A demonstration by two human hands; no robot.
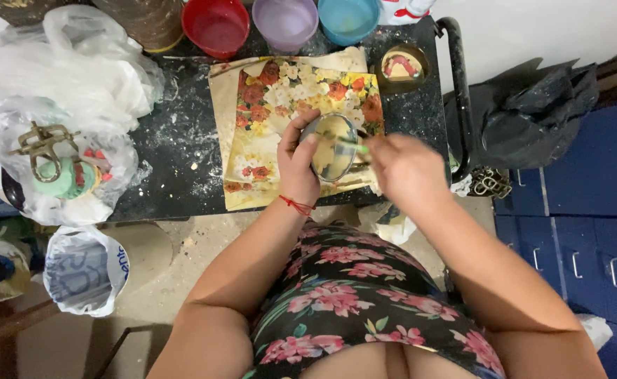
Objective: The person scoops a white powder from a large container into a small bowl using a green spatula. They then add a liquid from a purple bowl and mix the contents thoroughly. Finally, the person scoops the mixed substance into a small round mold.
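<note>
Bare dark tabletop lies open between plastic bags and floral paper.

Red, lilac and blue bowls; floral red-and-yellow paper; green-handled brush.

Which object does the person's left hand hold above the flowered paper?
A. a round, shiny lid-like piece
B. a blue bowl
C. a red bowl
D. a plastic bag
A: the left hand grips a round, shiny lid-like piece over the flowered paper, while the right hand holds a green-handled brush to it.
</note>
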